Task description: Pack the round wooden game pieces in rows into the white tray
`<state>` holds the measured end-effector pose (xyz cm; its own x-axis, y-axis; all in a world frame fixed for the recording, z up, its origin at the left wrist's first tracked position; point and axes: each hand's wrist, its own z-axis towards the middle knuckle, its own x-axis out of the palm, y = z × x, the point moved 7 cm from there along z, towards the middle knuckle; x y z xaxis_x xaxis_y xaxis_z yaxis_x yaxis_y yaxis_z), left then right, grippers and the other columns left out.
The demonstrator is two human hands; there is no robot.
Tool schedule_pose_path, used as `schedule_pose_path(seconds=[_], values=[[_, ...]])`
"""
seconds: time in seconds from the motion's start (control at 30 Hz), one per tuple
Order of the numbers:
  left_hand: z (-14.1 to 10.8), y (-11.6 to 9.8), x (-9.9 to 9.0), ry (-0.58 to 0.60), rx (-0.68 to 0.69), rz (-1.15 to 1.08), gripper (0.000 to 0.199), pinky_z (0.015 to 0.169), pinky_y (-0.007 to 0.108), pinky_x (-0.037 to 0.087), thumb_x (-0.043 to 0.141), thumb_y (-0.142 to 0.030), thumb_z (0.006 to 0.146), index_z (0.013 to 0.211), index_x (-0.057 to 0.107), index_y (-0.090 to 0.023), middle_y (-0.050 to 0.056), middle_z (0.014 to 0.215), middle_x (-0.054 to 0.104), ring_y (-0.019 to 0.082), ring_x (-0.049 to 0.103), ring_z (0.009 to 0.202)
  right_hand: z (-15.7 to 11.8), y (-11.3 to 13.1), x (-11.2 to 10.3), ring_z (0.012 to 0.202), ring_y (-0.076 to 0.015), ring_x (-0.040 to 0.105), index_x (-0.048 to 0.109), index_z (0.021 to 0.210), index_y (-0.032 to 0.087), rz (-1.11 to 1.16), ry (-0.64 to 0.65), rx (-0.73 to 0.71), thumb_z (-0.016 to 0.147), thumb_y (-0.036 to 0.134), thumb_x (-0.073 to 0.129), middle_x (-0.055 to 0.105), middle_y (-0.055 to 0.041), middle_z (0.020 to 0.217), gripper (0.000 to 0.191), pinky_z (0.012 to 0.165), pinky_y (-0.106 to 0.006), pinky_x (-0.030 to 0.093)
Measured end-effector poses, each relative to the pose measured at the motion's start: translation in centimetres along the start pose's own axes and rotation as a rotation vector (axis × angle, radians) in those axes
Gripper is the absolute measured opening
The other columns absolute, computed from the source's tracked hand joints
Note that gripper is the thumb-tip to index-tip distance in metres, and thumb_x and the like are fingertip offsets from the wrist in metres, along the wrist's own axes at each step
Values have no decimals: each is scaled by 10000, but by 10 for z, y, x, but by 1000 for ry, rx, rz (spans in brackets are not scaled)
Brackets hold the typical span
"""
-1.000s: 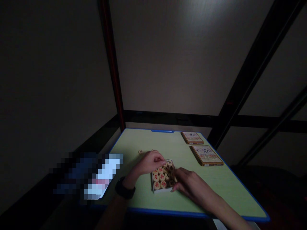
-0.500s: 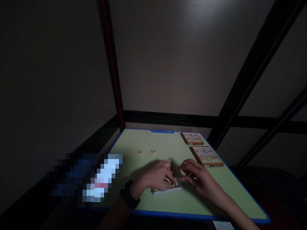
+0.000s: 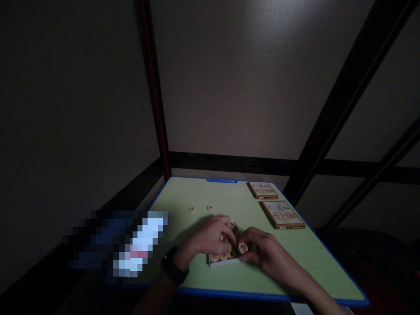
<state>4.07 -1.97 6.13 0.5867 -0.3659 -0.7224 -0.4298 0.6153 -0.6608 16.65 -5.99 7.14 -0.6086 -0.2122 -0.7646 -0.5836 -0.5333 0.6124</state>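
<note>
A shallow open box (image 3: 226, 263) with white sides holds several round, pale Chinese chess pieces (image 3: 215, 258), some with red marks. My left hand (image 3: 213, 234), wearing a black wristband, reaches over it from the left with its fingers curled down. Between that thumb and forefinger a pale piece (image 3: 224, 237) partly shows; the rest is hidden by the hand. At the box's right side, my right hand (image 3: 262, 249) pinches a Chinese chess piece (image 3: 243, 248) with a dark character between thumb and fingers.
Two loose pieces lie beyond the box, one on the left (image 3: 191, 209) and one on the right (image 3: 210, 208). Two flat printed boxes, a far one (image 3: 263, 190) and a nearer one (image 3: 284, 214), lie at the right. The green tabletop (image 3: 177, 192) has a blue edge. A blurred-out patch covers the left.
My right hand has moved left and nearer with its piece, up to the box. My left hand has shifted slightly left, uncovering more pieces at the box's near side.
</note>
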Motion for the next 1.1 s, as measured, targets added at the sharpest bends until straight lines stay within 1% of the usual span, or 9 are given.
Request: schedule_pose_path(seconds=[0.2,0.33,0.5,0.6,0.67,0.77,0.83,0.97,1.1], values=[[-6,9,-34,-243,-51,-204,328,741,278,430,535,-26,615,776,779,-176,5,771,531,161,543,793,6,-1,23,918,-236,671,701,1031,196,-183,55,0,830,320,760,677,-86,1053,243,773,-298,482],[-11,14,-41,-314,-81,-220,299,719,272,439,538,-38,626,769,769,-164,10,772,540,159,542,781,8,-3,29,894,-249,688,706,1056,208,-277,84,40,828,395,756,693,-87,1036,299,739,-298,480],[-11,22,-47,-386,-133,-138,276,701,261,455,546,-42,631,746,758,-176,11,779,569,149,547,757,7,-3,29,883,-239,704,693,1058,224,-265,102,77,801,327,781,731,-47,998,290,715,-272,460],[-15,38,-65,-517,-233,-10,263,703,264,470,528,-52,703,761,754,-173,20,779,597,145,563,732,7,-2,31,891,-233,703,689,1067,229,-283,112,65,808,297,766,738,-43,993,278,714,-265,450],[-22,52,-80,-573,-339,137,262,763,283,487,518,-66,762,799,754,-175,33,817,627,153,584,755,6,-1,32,893,-233,703,689,1070,226,-305,118,61,809,265,753,739,-47,994,271,713,-267,448],[-28,72,-95,-507,-456,406,280,959,339,459,519,-77,814,953,741,-173,70,948,674,203,611,950,4,1,32,899,-234,703,685,1089,221,-328,119,45,809,227,730,737,-57,1008,283,718,-269,448],[-31,84,-96,-415,-513,540,280,1036,377,414,552,-99,823,1043,713,-164,101,1026,683,240,593,1063,2,4,28,875,-230,701,686,1074,213,-326,118,29,809,219,722,736,-59,986,267,703,-268,446],[-33,103,-84,-239,-624,630,228,1023,391,416,570,-144,853,1050,685,-146,148,1089,674,264,595,1097,14,8,6,799,-212,688,692,965,184,-286,42,-4,836,224,692,726,-67,905,136,680,-267,448],[-32,115,-73,-212,-671,637,154,983,344,427,549,-139,880,979,666,-154,143,1082,665,235,603,1071,59,6,-6,845,-195,678,711,967,180,-223,10,-39,870,210,656,730,-64,913,116,740,-265,467]])
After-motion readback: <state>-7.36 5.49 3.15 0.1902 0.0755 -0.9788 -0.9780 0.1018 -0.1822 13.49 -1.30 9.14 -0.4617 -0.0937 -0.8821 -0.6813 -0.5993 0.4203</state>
